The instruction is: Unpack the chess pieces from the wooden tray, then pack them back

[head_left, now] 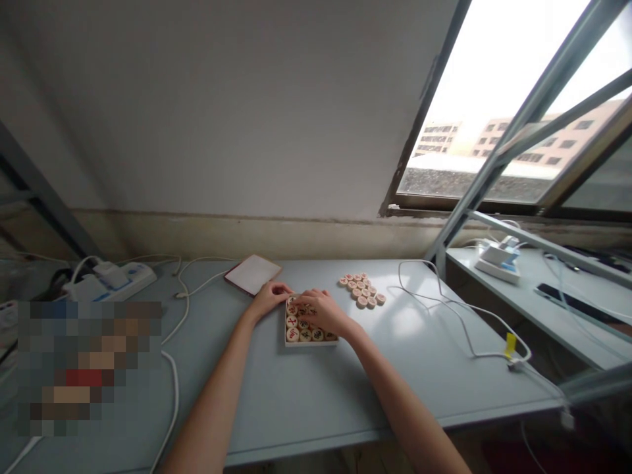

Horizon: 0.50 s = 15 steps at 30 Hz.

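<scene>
A shallow white box (311, 343) in the middle of the desk holds rows of round wooden xiangqi pieces (305, 334) with red and dark characters. My left hand (269, 297) is closed at the box's far left corner, thumb and fingers against its edge. Over the far part of the box lies my right hand (320, 309), its fingers bent down onto the pieces and hiding several of them. Whatever is under its fingertips cannot be made out. More xiangqi pieces (363, 289) lie loose in a cluster to the right, characters up.
A flat lid with a dark red rim (254, 273) lies behind my left hand. White cables (464, 316) cross the desk's right side, one with a yellow tag (510, 344). At the left stand a power strip (123, 280) and more cables. A metal frame post (464, 217) rises behind right.
</scene>
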### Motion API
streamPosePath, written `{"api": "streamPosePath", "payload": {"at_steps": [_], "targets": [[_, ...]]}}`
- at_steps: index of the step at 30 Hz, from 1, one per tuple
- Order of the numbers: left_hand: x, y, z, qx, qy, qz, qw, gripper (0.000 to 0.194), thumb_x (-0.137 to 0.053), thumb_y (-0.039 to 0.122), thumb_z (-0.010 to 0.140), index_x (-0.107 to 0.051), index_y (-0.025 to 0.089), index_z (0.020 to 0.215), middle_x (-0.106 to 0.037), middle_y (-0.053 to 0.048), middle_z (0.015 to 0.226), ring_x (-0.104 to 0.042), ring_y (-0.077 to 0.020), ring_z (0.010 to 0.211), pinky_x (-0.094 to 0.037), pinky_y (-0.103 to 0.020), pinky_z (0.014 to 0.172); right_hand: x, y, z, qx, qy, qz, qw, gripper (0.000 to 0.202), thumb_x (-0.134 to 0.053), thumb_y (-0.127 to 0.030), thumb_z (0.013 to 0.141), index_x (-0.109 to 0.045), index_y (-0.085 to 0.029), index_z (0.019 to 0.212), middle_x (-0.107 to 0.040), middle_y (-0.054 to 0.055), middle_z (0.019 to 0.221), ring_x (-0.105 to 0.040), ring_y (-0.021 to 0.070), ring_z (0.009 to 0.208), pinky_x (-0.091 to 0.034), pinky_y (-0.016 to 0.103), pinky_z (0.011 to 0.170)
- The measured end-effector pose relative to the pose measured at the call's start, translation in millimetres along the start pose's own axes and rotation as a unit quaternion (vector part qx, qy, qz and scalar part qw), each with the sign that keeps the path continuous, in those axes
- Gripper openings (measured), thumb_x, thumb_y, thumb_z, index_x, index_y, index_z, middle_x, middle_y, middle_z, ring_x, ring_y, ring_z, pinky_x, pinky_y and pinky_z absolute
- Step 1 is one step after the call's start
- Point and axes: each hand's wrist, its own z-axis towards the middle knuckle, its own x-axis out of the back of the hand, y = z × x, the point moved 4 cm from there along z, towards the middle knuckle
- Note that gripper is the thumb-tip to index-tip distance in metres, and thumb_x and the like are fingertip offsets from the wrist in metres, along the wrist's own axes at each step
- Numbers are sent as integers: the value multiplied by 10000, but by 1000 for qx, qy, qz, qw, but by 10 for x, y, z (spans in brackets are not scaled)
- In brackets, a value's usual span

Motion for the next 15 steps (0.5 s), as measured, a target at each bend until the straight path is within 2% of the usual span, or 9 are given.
{"api": "streamPosePath", "payload": {"at_steps": [5, 10, 12, 15], "targets": [[-1, -16, 9, 0, -1, 9, 1000, 189, -566, 277, 646, -671, 134, 710, -665, -51, 718, -583, -173, 726, -438, -265, 703, -7, -38, 30, -17, 43, -18, 999, 262, -569, -399, 763, -595, -256, 981, -577, 33, 995, -454, 186, 944, -295, 318, 795], [-5, -33, 6, 1, -7, 13, 1000, 194, -560, 268, 651, -669, 132, 735, -666, -53, 742, -584, -173, 729, -439, -261, 696, 208, 193, -34, -38, 79, -17, 996, 192, -551, -406, 775, -634, -240, 822, -582, 29, 950, -466, 177, 898, -292, 323, 794], [-4, -39, 6, 8, -7, 17, 1000, 195, -561, 268, 652, -667, 128, 737, -665, -54, 741, -584, -170, 724, -438, -256, 691, 285, 301, -76, -54, 98, -9, 994, 185, -551, -386, 779, -628, -239, 863, -575, 35, 967, -465, 179, 918, -301, 321, 805], [-6, -39, 10, 6, -6, 20, 1000, 201, -567, 277, 652, -666, 124, 737, -665, -57, 741, -584, -170, 726, -438, -255, 694, 270, 340, -101, -56, 96, -2, 994, 321, -580, -385, 757, -571, -264, 1055, -558, 41, 1033, -457, 186, 966, -312, 317, 815]]}}
